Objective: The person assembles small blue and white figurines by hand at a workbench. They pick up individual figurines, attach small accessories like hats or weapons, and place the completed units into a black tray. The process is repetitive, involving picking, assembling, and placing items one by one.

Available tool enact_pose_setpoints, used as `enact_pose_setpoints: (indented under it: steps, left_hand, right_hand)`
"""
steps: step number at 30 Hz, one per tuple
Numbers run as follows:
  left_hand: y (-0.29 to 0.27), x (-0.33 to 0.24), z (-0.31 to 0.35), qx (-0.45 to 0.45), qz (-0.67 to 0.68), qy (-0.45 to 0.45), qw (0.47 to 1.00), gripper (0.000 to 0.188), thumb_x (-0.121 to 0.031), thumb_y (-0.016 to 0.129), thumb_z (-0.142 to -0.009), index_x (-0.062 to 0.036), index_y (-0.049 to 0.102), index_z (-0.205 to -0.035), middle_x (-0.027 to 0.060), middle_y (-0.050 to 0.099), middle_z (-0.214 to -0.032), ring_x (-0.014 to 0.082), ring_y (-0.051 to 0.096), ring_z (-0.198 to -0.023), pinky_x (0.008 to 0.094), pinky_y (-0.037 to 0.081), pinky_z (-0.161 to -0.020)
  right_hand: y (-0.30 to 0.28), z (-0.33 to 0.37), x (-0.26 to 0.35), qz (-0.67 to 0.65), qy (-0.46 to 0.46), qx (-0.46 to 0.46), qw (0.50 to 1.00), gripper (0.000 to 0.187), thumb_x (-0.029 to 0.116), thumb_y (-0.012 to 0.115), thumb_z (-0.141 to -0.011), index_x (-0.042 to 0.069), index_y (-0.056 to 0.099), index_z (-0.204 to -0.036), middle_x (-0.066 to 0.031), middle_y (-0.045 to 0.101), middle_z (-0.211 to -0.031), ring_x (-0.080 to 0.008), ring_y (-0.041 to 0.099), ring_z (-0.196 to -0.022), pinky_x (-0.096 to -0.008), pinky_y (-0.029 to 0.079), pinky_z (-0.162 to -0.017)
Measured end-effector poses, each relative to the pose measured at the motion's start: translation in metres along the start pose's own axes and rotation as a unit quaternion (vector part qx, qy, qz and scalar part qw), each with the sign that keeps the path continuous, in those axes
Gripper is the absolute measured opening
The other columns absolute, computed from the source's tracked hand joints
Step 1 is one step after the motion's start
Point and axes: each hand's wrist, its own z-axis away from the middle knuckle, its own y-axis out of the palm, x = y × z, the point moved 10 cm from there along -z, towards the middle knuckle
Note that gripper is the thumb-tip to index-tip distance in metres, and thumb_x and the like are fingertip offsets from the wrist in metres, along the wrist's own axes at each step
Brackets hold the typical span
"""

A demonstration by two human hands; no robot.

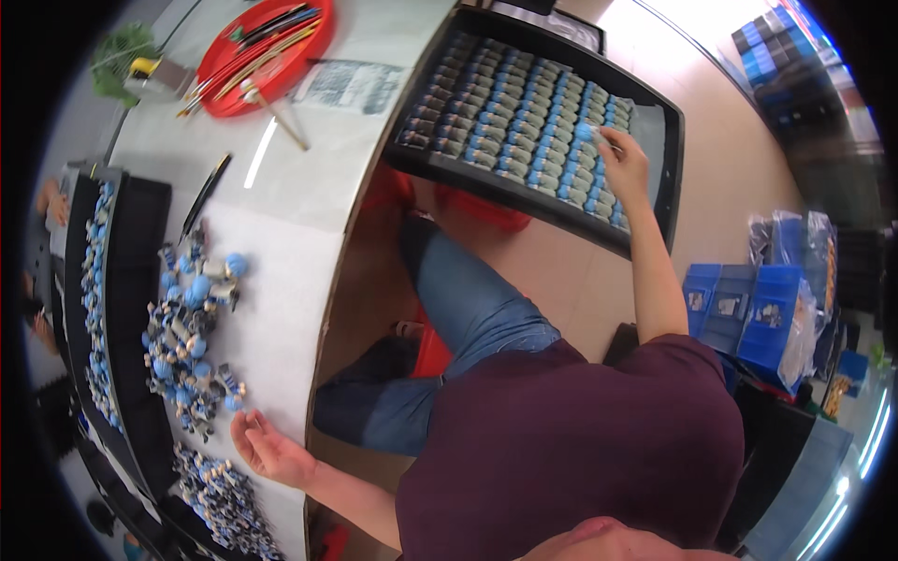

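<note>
My right hand (625, 170) reaches out over a black tray (681, 178) and pinches a small blue-topped figurine (586, 132) above its right-hand rows. Rows of similar grey and blue figurines (510, 122) fill most of the tray, with darker ones at its left. On the white table (281, 309), my left hand (271, 451) rests palm up with loosely curled fingers and nothing visible in them. Just beyond its fingertips lies a loose pile of blue, grey and black figurines (192, 346). A second heap of smaller-looking pieces (224, 500) sits beside that hand, toward the lower left.
A red round dish (323, 47) with brushes and a black pen (206, 194) lie farther up the table. Along the left stands a black tray (140, 243) of blue pieces; another person's hand (58, 208) shows beyond. Blue bins (772, 318) stand at right.
</note>
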Motion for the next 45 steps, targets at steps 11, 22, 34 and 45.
enact_pose_setpoints:
  steps: [11,22,34,45]
  left_hand:
    - [0.004,0.001,-0.004,0.0,-0.036,-0.011,0.999,0.028,-0.008,0.044,-0.09,0.0056,0.047,-0.114,0.0135,0.052,-0.113,0.0207,0.051,-0.101,0.0325,0.039,-0.095]
    - [0.011,-0.001,-0.002,-0.022,-0.048,-0.009,0.999,0.024,-0.006,0.045,-0.089,0.0048,0.049,-0.11,0.0123,0.054,-0.108,0.0192,0.053,-0.096,0.032,0.04,-0.092]
    - [0.01,-0.007,0.001,-0.067,0.044,-0.011,0.997,0.021,0.006,0.053,-0.079,0.0033,0.059,-0.099,0.0101,0.062,-0.094,0.0145,0.057,-0.085,0.0262,0.044,-0.081]
    - [-0.008,-0.004,0.003,-0.145,0.089,0.028,0.985,0.019,0.003,0.053,-0.082,0.0004,0.053,-0.1,0.0091,0.054,-0.103,0.0132,0.054,-0.088,0.0271,0.045,-0.081]
  right_hand:
    - [-0.075,0.063,-0.211,0.256,0.188,0.047,0.947,0.025,-0.002,0.057,-0.068,0.005,0.064,-0.09,-0.0144,0.062,-0.09,-0.0277,0.06,-0.085,-0.0344,0.046,-0.077]
    - [-0.052,0.074,-0.267,0.222,0.232,0.125,0.939,0.025,0.004,0.057,-0.066,0.006,0.063,-0.091,-0.0149,0.063,-0.088,-0.0267,0.06,-0.089,-0.0327,0.046,-0.079]
    - [0.092,0.026,0.067,-0.141,-0.045,0.124,0.981,0.02,0.004,0.052,-0.086,-0.002,0.057,-0.104,-0.0107,0.06,-0.099,-0.0157,0.058,-0.089,-0.0264,0.047,-0.078]
    - [0.224,0.252,0.505,-0.3,-0.489,0.406,0.711,0.033,-0.01,0.056,-0.069,0.003,0.059,-0.099,-0.0129,0.057,-0.103,-0.0314,0.053,-0.096,-0.0372,0.043,-0.082]
